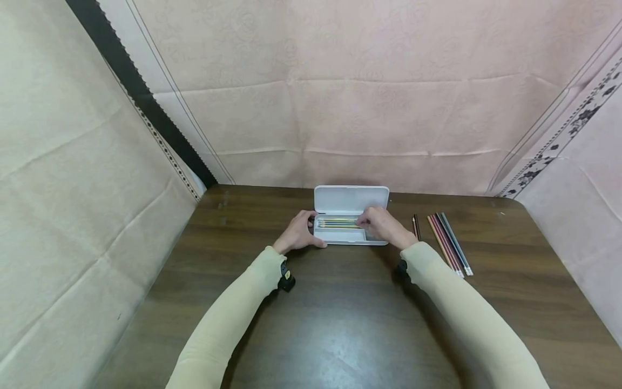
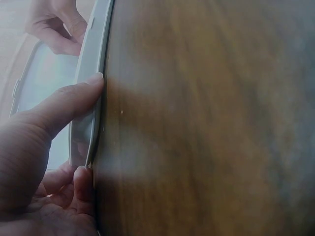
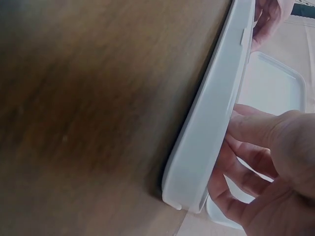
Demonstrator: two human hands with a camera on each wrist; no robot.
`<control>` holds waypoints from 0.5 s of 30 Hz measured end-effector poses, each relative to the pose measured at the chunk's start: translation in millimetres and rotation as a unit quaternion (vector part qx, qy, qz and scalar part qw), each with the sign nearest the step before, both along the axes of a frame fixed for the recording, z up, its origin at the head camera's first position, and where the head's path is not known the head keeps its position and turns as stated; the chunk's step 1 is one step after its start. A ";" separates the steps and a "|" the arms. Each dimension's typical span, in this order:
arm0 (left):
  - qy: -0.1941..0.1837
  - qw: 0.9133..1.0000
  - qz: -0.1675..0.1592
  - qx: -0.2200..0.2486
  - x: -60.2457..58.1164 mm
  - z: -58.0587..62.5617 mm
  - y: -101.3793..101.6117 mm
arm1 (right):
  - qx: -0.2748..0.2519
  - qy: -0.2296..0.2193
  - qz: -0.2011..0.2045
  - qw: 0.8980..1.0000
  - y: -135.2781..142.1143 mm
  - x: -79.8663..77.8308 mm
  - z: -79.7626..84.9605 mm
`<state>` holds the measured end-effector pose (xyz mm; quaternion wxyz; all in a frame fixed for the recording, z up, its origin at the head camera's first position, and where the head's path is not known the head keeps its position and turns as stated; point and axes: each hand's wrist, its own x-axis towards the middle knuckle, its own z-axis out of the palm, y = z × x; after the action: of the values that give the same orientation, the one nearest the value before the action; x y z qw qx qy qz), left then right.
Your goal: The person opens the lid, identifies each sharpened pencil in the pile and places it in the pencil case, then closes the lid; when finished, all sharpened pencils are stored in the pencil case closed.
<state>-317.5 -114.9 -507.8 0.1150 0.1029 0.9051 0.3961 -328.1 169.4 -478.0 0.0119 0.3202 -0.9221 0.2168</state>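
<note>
A white pencil case (image 1: 340, 242) lies with its lid up toward the back of the table. Several pencils (image 1: 338, 222) lie side by side in its long compartment. My left hand (image 1: 298, 232) grips the case's left end, the thumb at the front wall and fingers around the side. In the left wrist view the thumb (image 2: 74, 101) presses on that wall. Over the case's right part, my right hand (image 1: 381, 223) reaches in with bent fingers at the pencils' right ends. In the right wrist view its fingertips drop behind the front wall (image 3: 209, 128), so I cannot tell what they pinch.
Right of the case lie two dark pencils (image 1: 416, 227), partly behind the right wrist. Farther right is a row of red and blue-grey pencils (image 1: 449, 243). The raised lid (image 1: 351, 199) stands near the table's back edge, before a cloth backdrop (image 1: 359, 119).
</note>
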 end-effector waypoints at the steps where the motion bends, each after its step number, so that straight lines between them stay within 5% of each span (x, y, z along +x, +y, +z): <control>1: 0.000 1.000 0.000 0.000 0.0 0.0 0.1 | 0.000 0.001 0.001 1.000 0.1 -0.4 0.2; 15: 0.002 1.000 0.000 0.001 2.3 3.7 0.5 | -0.002 0.000 -0.012 1.000 2.5 3.4 1.3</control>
<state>-315.2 -114.4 -504.1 0.1129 0.1043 0.9048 0.3972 -324.7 172.0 -476.7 0.0149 0.3089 -0.9254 0.2191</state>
